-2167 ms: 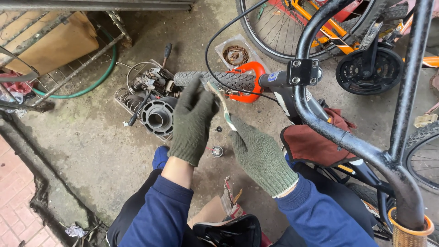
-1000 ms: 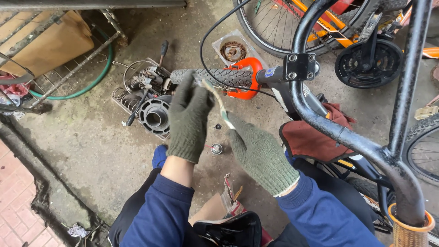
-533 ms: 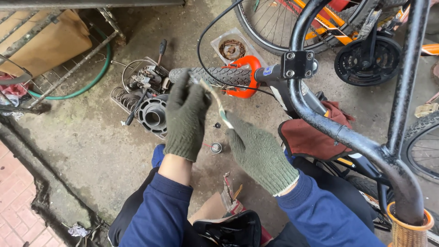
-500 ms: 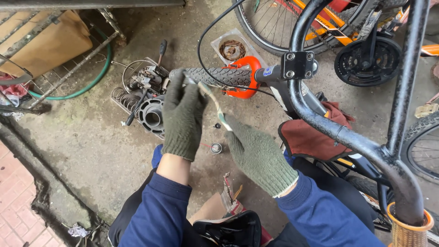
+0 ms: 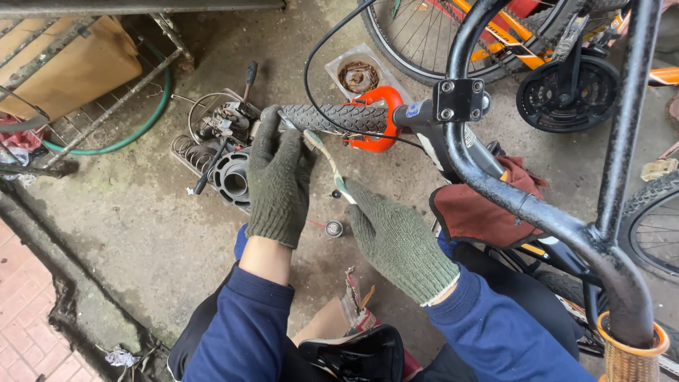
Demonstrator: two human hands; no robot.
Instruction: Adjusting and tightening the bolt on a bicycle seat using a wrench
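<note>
Green knit gloves cover both hands. Left hand wraps its fingers around the end of the black grip on the handlebar. Right hand pinches a toothbrush, its head touching the grip. 1 bearing lies on the concrete between the hands.

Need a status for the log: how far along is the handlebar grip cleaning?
Done: can't tell; no clearly cleaned patch shows on the handlebar grip. In hand: left hand grasps the grip's end while right hand holds a toothbrush with its bristles on the grip. Left: apparently most of the grip; loose parts lie on the ground.
</note>
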